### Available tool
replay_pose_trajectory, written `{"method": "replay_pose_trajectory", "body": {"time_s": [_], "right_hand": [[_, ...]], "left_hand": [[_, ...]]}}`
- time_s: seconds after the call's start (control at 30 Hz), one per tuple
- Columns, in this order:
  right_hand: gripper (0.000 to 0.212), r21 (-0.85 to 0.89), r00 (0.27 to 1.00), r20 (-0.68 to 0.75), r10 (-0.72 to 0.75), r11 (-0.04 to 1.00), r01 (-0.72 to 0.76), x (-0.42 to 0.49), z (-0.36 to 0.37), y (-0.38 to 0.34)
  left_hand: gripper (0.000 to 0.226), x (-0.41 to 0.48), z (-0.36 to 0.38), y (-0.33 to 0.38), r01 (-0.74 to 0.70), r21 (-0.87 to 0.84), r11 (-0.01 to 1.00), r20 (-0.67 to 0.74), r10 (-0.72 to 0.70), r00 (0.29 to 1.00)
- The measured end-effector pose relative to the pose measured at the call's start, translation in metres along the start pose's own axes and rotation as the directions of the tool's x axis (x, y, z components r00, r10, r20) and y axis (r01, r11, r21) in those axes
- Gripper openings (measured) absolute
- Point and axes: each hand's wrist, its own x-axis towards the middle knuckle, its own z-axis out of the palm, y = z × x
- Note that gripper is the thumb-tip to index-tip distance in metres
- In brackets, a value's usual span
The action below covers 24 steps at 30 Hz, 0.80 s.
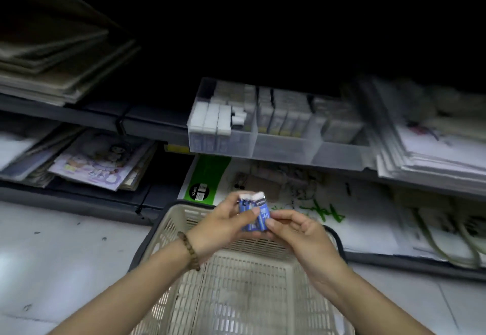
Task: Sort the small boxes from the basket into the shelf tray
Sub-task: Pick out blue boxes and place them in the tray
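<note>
Fingers [253,212] tight around blue boxes [263,214]

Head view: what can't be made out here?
All in the head view.
blue boxes: print blurred; fingers of the left hand and right hand cover parts, so the count is uncertain.
shelf tray: motion blur, labels unreadable.
basket: near end cut off by the bottom edge; arms hide part of its floor.
Above the tray: too dark to see.
</note>
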Motion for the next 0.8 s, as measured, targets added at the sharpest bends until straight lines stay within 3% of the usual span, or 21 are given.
{"method": "replay_pose_trajectory", "body": {"time_s": [0.33, 0.47, 0.6, 0.8], "right_hand": [[0.012, -0.155, 0.987, 0.143, -0.068, 0.984, 0.090, -0.038, 0.019, -0.066], [0.027, -0.154, 0.979, 0.179, -0.100, 0.980, 0.128, -0.036, 0.023, -0.099], [0.046, -0.239, 0.929, 0.354, -0.110, 0.949, 0.204, -0.027, 0.035, -0.135], [0.034, -0.338, 0.908, 0.402, -0.114, 0.904, 0.263, 0.003, 0.049, -0.157]], "left_hand": [[0.035, -0.049, 0.025, 0.071, -0.141, 0.283, 0.949, -0.027, 0.155, 0.988], [0.030, -0.055, 0.018, 0.091, -0.237, 0.420, 0.876, 0.010, 0.257, 0.966], [0.032, -0.051, 0.014, 0.111, -0.311, 0.510, 0.802, 0.035, 0.342, 0.939], [0.037, -0.029, 0.002, 0.127, -0.327, 0.497, 0.804, -0.074, 0.414, 0.907]]}}
